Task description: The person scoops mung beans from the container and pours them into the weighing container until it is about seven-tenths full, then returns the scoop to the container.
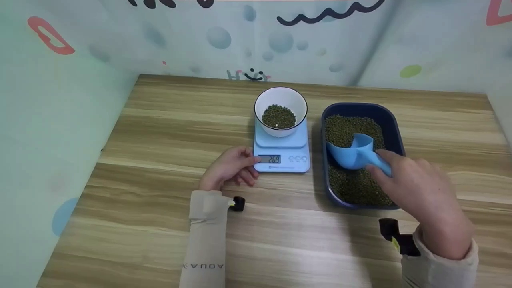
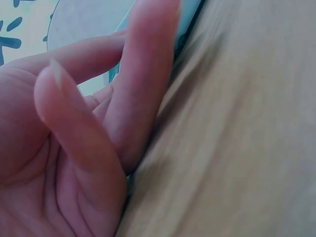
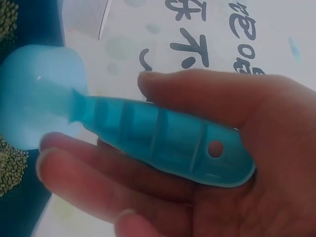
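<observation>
My right hand [image 1: 426, 188] grips the handle of a light-blue plastic scoop [image 1: 352, 157], whose bowl is over a dark-blue tub [image 1: 394, 134] of small green beans [image 1: 352, 128]. In the right wrist view, the scoop's ribbed handle [image 3: 143, 136] lies between thumb and fingers. My left hand [image 1: 232, 166] pinches the left edge of a light-blue kitchen scale [image 1: 282, 142], thumb at the display, which reads about 269. On the scale stands a white bowl [image 1: 298, 102] with a dark rim and green beans [image 1: 279, 117] inside. Bent fingers [image 2: 143, 74] fill the left wrist view.
A wood-grain table [image 1: 160, 152] carries everything, with the tub just right of the scale. Behind and to the left hangs a pale printed backdrop [image 1: 180, 36]. Black wrist cameras sit at both cuffs, the left one [image 1: 239, 204] and the right one [image 1: 390, 230].
</observation>
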Motion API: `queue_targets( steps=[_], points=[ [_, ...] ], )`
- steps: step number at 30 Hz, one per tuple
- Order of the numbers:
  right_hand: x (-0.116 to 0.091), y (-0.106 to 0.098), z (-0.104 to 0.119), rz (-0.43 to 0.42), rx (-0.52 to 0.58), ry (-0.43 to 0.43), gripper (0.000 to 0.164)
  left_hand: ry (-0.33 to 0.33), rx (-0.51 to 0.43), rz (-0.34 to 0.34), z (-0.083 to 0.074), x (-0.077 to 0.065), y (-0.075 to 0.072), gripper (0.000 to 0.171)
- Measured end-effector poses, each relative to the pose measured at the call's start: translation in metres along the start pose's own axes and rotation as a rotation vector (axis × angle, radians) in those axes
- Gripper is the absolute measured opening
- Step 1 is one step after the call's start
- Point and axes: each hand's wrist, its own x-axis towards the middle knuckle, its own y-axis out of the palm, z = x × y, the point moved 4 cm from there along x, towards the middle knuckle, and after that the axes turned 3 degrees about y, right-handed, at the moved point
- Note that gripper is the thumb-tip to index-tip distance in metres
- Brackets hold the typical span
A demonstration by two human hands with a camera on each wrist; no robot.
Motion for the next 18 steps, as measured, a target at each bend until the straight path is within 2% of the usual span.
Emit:
queue_targets(
  steps=[5, 12, 18],
  points=[
    [0.0014, 0.0017, 0.0030, 0.001, -0.011, -0.005, 0.026, -0.001, 0.001, -0.002, 0.0003, 0.0000, -0.0004, 0.023],
    [0.0026, 0.0055, 0.0059, 0.035, -0.007, -0.013, 0.038, 0.002, 0.000, 0.000, 0.0008, -0.0004, -0.0001, 0.024],
    [0.0031, 0.0043, 0.0069, 0.029, -0.012, 0.000, 0.028, -0.011, -0.003, -0.003, 0.0009, 0.0002, -0.0007, 0.025]
  ],
)
